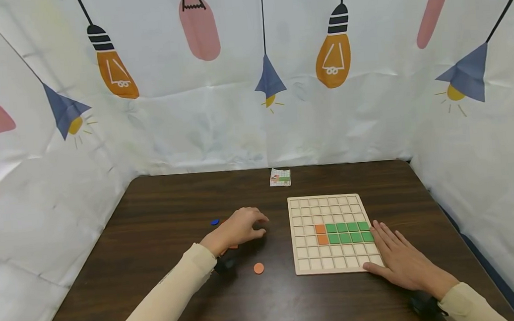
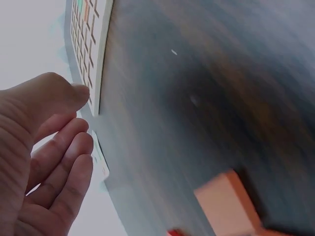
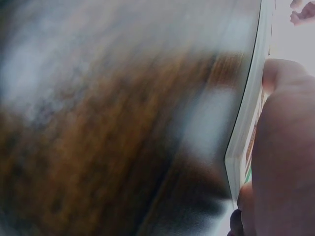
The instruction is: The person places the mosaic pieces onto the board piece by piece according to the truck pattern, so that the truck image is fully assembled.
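On the dark wood-grained worktop (image 1: 167, 216), at left, lies one small blue piece (image 1: 215, 222). Next are orange pieces (image 1: 233, 246), partly hidden by the left hand (image 1: 239, 227) and not fully countable; the left wrist view shows one square-cornered orange block and one red piece (image 2: 174, 232). The left hand's grip is released: fingers loosely curved, thumb parted from them. Right of these: one round, flat orange disc (image 1: 258, 268); one printed card (image 1: 280, 177) at the far edge; one pale, gridded board (image 1: 306, 266) carrying two orange tiles (image 1: 321, 234) and eight green tiles (image 1: 344, 232), all rectangular. The right hand (image 1: 403, 264), grip released and fingers extended, touches the board's right edge.
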The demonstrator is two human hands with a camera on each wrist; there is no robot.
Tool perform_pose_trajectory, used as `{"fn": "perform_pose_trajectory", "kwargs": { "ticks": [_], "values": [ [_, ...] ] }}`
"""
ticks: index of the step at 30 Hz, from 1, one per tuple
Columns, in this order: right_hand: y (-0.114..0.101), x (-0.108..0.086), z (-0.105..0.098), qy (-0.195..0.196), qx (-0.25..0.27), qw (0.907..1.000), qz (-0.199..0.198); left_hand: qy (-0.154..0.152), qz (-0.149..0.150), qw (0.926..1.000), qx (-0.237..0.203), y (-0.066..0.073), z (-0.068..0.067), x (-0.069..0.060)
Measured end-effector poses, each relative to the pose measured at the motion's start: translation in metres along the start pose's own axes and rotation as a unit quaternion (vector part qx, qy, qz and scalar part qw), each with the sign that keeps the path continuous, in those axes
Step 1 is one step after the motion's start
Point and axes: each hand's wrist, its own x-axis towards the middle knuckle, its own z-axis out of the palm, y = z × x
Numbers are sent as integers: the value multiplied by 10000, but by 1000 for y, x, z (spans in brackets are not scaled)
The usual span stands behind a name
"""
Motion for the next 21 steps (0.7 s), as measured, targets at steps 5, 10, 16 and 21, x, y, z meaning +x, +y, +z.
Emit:
{"fn": "perform_pose_trajectory", "kwargs": {
  "ticks": [5, 10, 16, 21],
  "values": [
    [0, 0, -1, -14, -6, 10000, -1, 53, -193, 9998, -55, -12, -1, -18],
    [0, 0, -1, -8, -26, 10000, -16, 41, -412, 9988, -265, -24, -3, -35],
    [1, 0, 0, -17, 37, 10000, 0, 75, -438, 9979, -462, -36, -2, -50],
    [0, 0, 1, -15, -10, 10000, -7, 119, -451, 9970, -610, -43, -1, -59]
  ]
}}
